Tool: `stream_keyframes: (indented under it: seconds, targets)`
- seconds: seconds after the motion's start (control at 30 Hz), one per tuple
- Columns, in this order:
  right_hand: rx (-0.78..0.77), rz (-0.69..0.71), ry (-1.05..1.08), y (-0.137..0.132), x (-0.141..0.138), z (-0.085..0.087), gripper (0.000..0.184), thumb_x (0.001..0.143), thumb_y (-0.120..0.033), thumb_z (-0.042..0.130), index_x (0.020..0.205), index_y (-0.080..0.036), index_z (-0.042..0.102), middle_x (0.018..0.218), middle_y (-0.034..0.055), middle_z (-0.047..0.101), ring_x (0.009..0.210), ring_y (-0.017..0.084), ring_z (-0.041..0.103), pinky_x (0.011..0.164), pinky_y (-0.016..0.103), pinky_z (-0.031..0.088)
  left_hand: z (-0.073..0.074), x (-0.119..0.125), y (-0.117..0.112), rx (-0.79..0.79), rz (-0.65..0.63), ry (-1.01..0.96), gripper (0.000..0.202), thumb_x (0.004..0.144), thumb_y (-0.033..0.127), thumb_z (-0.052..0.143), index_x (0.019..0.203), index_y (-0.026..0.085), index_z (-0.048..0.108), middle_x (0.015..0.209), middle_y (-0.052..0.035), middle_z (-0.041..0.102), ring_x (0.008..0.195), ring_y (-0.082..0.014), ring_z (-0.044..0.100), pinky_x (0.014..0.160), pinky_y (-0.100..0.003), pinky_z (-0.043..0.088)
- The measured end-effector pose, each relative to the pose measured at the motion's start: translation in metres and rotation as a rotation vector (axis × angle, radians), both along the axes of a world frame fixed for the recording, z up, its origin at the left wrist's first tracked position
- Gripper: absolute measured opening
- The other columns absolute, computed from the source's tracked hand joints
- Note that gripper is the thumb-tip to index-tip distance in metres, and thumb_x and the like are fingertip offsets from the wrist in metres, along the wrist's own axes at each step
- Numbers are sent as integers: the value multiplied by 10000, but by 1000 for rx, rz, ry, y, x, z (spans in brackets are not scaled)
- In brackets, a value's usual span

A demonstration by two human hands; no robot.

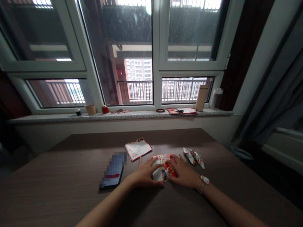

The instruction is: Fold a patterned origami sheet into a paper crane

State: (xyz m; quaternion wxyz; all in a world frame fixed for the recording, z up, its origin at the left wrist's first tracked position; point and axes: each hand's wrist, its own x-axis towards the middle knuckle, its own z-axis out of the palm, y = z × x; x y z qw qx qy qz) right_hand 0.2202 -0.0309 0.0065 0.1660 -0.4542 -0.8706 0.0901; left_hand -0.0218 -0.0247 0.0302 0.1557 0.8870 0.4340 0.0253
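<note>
Wide brown table (pixel 59 170). Left hand (pixel 148 171) spread loose, right hand (pixel 184 171) slightly bent, neither clenched. Dark phone (pixel 112 175) beside left wrist. Printed paper (pixel 167 169) on table, under both hands' fingers. Folded paper piece (pixel 191 156) near right hand.

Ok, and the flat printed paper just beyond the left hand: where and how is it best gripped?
Probably at the right corner of the flat printed paper, coming from the right and pinching above and below. It lies flat on the table, so its edges offer the hold, and that corner points away from the phone.
</note>
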Motion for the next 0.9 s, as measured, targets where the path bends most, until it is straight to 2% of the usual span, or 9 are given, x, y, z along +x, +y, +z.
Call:
stream_keyframes:
  seconds: [0.13,0.23,0.43,0.53,0.63,0.73,0.8,0.9]
  targets:
    - [-61,24,-16,1,4,2,774,726,-635,656,1378,-275,446,1493,164,333,1419,363,225,1134,601,94,-3,1,0,57,10,-41,735,693,603,722,1349,383,472,1552,-102,292,1433,-378,195,1074,-711,-22]
    - [-72,44,-8,0,6,4,788,693,-624,700,1370,-295,466,1506,154,327,1414,363,242,1131,614,86,-4,2,-1,89,-2,-59,622,727,559,715,1293,379,528,1529,-95,339,1421,-380,230,1073,-718,1]
    - [3,108,33,-1,9,9,594,733,-511,711,1275,-314,570,1461,96,427,1397,334,291,1135,612,64,-3,1,0,88,7,-100,373,841,525,605,1178,366,627,1507,-44,388,1403,-345,289,1103,-676,1]
    - [19,152,58,0,11,14,365,793,-376,668,1151,-305,647,1328,63,565,1305,278,437,1145,583,72,-3,1,2,80,32,-125,300,878,485,570,1131,348,658,1483,-36,429,1397,-325,308,1111,-662,7]
    - [24,117,131,1,12,17,165,858,-315,597,987,-273,689,1160,34,659,1152,220,564,1150,551,98,-2,2,4,80,66,-160,235,914,425,533,1052,320,691,1419,-27,512,1361,-305,375,1115,-659,35]
    - [27,49,205,2,13,16,157,883,-354,577,922,-240,678,1026,22,696,1021,204,620,1148,526,138,-2,4,5,126,88,-208,250,946,387,480,1012,297,704,1273,-16,635,1250,-257,508,1149,-594,69]
    - [21,-7,246,3,12,15,193,898,-393,556,926,-231,659,952,19,702,951,206,633,1136,502,199,-2,5,5,169,96,-251,260,948,379,471,1069,294,685,1198,-10,677,1177,-228,565,1166,-531,116]
    - [14,-103,292,4,9,11,220,907,-426,536,972,-237,628,932,23,692,997,240,612,1094,473,287,-3,6,5,223,123,-290,333,921,347,510,1237,288,597,1242,-33,648,1153,-223,574,1140,-467,250]
